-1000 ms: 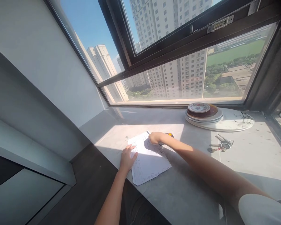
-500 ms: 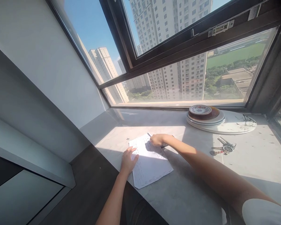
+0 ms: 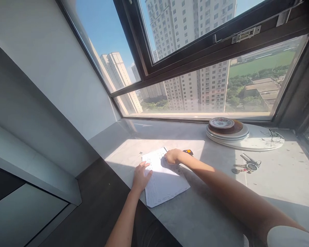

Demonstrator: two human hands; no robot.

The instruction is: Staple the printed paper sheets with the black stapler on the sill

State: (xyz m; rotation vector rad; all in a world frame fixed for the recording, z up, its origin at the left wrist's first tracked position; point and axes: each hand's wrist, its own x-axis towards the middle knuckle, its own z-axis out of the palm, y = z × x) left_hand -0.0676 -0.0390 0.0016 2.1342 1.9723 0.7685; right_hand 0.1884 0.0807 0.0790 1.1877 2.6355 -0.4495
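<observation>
Sheets of white paper [image 3: 164, 185] with lines of handwriting lie on the pale stone sill. My left hand [image 3: 141, 175] rests flat on the paper's left edge, fingers spread. Over the upper part of the paper, my right hand [image 3: 172, 156] is closed in a writing grip. A thin pen [image 3: 165, 149] shows just beyond its fingers; most of it is hidden. Right behind my right wrist lies a small black object with an orange patch [image 3: 188, 152], partly covered by the forearm.
A stack of plates [image 3: 228, 128] stands on an oval white board [image 3: 265, 139] by the window. Metal keys or tools [image 3: 249, 164] lie in front of it. A small dark scrap [image 3: 140, 153] sits left of the paper. The sill's front edge [image 3: 118, 174] drops to a dark floor.
My right hand has shifted slightly right and down over the paper, and the orange-and-black object now shows behind the wrist. The left hand stays in place. The view has tilted slightly.
</observation>
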